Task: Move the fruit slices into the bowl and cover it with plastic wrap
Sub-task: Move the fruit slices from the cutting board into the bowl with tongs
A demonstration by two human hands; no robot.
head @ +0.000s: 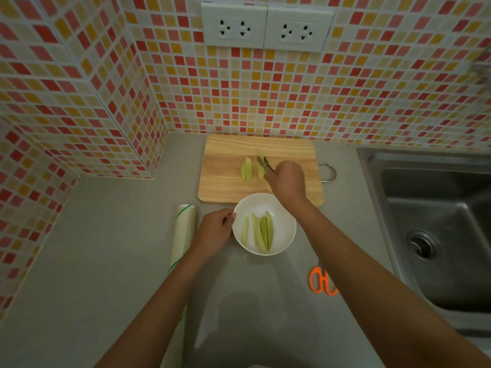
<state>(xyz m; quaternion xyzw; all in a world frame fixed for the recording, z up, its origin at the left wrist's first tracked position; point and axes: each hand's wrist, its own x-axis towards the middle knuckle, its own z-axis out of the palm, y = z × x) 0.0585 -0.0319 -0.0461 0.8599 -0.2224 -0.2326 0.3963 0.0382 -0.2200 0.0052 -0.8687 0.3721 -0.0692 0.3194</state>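
Fruit slices [246,170], pale green and crescent-shaped, lie in two small clusters on the wooden cutting board [292,155] just beyond the bowl [288,221], and several long thin ones [261,232] already lie inside it, side by side on the smooth white bottom. My right hand [288,181] reaches past the bowl's far rim, fingers wrapped round a pair of slim metal tongs [265,164], and the tips sit right at the nearer cluster — whether they've pinched a slice I can't tell from here. My left hand [215,231] curls against the bowl's left rim, holding it steady, I'd say, so it won't skid on the slick grey counter [106,248] when a slice drops in. The roll of plastic wrap [183,235] lies just left of the bowl, close for the covering step. Orange-handled scissors [321,281] lie to the bowl's near right, partly under my forearm. Steel sink [438,235] well off to the right of the bowl. Roughly halfway through the transfer, I'd judge, two clusters to go
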